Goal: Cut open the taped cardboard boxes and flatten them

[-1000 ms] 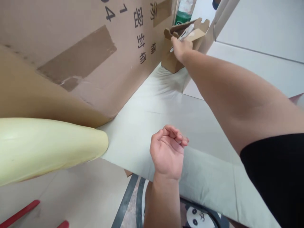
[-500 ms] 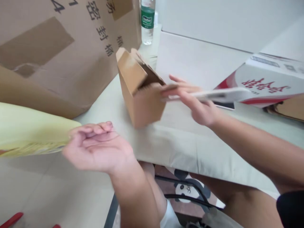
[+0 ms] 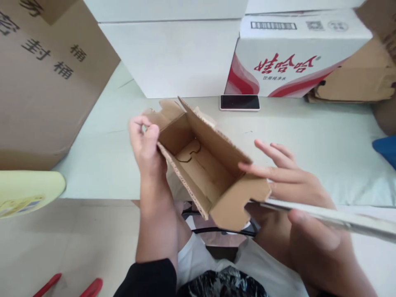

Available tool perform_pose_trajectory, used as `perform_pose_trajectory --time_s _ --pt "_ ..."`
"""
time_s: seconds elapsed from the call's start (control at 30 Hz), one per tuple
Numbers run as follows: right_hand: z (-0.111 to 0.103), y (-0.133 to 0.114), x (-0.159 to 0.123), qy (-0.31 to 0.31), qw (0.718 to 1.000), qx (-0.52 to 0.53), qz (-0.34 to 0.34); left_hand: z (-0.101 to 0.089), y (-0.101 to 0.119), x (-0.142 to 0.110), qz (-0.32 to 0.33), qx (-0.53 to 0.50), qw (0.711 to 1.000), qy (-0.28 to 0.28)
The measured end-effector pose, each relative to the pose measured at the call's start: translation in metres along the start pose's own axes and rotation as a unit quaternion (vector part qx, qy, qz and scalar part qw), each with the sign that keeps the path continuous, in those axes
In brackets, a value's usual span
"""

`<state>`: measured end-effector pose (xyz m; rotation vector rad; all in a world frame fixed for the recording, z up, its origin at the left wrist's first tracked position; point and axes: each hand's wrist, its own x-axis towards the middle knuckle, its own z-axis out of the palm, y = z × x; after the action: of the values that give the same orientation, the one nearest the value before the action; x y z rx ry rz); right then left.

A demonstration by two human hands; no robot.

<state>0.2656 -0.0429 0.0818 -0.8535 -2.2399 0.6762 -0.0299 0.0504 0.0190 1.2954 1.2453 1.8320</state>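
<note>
We observe an open cardboard box point(image 3: 204, 165) tilted above the near edge of the pale surface point(image 3: 111, 136), over the lap. The left hand point(image 3: 147, 142) pinches the far-left flap, its fingers closed on the cardboard. The right hand point(image 3: 303, 189) grips a long white tool point(image 3: 334, 216) between thumb and fingers; its other fingers are spread, and one touches the box's right rim. Behind the box, we note a dark-screened phone point(image 3: 239, 102) lying flat, just in front of a plain white box point(image 3: 173, 57) and a white carton with red lettering point(image 3: 291, 62); these two bound the rear. A large brown carton point(image 3: 46, 90) borders the left side, with a pale yellow object point(image 3: 27, 192) before it. Folded cardboard point(image 3: 355, 82) and a blue item point(image 3: 386, 150) occupy the right.
</note>
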Motion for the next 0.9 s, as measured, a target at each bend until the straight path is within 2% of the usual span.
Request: perform_pose_trajectory --time_s 0.1,0.27,0.37,0.57,0.67,0.73,0.8,0.83,0.87,0.9 --pt "-0.001 0.032 -0.005 0.074 0.996 0.031 0.049 0.012 0.002 0.001 0.006 -0.094 0.996 0.009" --pt "0.007 0.070 -0.007 0.136 0.972 0.158 0.108 0.026 -0.006 -0.002 0.031 -0.042 0.999 -0.013" --pt "0.012 0.075 -0.004 0.133 0.962 0.201 0.130 0.029 -0.013 -0.004 0.075 -0.016 0.997 -0.009" --pt "0.023 0.068 0.006 0.139 0.954 0.179 0.195 0.019 -0.027 -0.012 0.109 0.072 0.991 -0.039" --pt "0.023 0.066 0.011 0.168 0.945 0.214 0.179 0.012 -0.032 -0.017 0.133 0.143 0.979 -0.063" --pt "0.021 0.069 0.013 0.236 0.922 0.278 0.125 0.009 -0.032 -0.020 0.128 0.171 0.974 -0.076" --pt "0.020 0.073 0.013 0.337 0.877 0.329 0.090 0.007 -0.030 -0.022 0.114 0.179 0.973 -0.086" --pt "0.020 0.076 0.012 0.377 0.860 0.330 0.095 0.006 -0.029 -0.023 0.109 0.180 0.974 -0.088" --pt "0.021 0.078 0.011 0.399 0.855 0.310 0.115 0.006 -0.027 -0.023 0.105 0.182 0.974 -0.088" --pt "0.022 0.080 0.011 0.400 0.863 0.275 0.141 0.006 -0.027 -0.024 0.102 0.184 0.974 -0.087"
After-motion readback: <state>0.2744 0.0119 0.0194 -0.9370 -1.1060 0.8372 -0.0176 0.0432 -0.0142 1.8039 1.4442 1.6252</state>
